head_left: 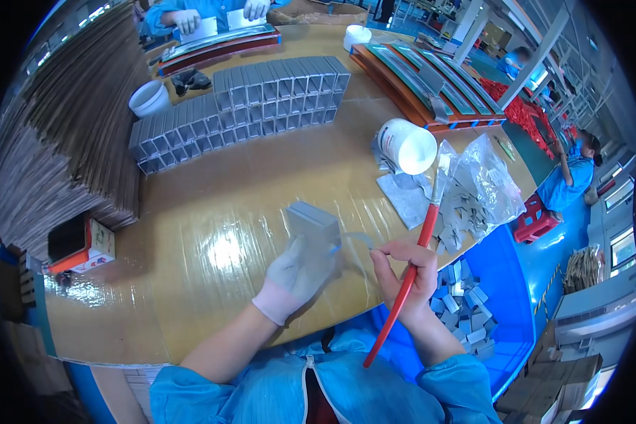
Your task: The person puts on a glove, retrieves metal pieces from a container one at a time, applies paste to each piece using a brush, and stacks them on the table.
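Gloved left hand (295,274) grips a grey box (315,223), likely for steadiness — bare right hand (424,272) pinches a strip (364,237), red-handled brush (404,284) tucked handily across.

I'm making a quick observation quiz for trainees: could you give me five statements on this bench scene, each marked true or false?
1. The left hand wears a glove and holds a gray piece. True.
2. The right hand is gloved too. False: it is bare.
3. The brush in the right hand has a red handle. True.
4. The blue bin is empty. False: many small gray parts lie in it.
5. The rows of gray frames stand on the table, farther from the wearer than the hands. True.
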Tool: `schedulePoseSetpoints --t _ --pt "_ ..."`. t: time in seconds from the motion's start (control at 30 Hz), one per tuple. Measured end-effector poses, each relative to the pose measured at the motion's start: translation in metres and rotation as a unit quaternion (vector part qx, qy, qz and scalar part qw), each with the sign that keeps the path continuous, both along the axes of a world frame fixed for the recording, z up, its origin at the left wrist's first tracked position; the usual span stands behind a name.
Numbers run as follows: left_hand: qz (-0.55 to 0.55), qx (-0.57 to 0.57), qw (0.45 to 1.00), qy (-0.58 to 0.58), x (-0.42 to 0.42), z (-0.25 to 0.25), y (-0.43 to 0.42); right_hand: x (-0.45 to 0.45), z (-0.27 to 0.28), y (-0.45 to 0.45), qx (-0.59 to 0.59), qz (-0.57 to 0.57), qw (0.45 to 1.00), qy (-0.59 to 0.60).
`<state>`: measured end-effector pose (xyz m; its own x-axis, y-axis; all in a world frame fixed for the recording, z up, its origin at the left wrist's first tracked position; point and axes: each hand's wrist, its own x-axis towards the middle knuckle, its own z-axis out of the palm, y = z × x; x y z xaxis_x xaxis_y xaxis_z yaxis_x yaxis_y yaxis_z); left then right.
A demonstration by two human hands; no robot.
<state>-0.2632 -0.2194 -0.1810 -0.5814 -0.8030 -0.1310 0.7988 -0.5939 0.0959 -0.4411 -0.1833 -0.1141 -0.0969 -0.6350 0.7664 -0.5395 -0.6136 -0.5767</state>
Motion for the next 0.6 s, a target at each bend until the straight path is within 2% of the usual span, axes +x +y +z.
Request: schedulePoseSetpoints --t 0.17,0.33,0.6 --pt "-0.012 0.007 1.0 -0.003 -0.002 0.002 0.001 0.008 -0.004 -0.013 -0.044 0.021 0.998 0.03" --pt "-0.03 -0.031 0.997 0.071 -0.001 0.001 0.0 0.016 -0.004 -0.023 -0.042 0.023 0.99 0.129" --pt "-0.041 0.034 0.997 0.057 0.0 0.006 0.0 0.012 -0.011 -0.025 0.002 0.073 0.969 0.237"
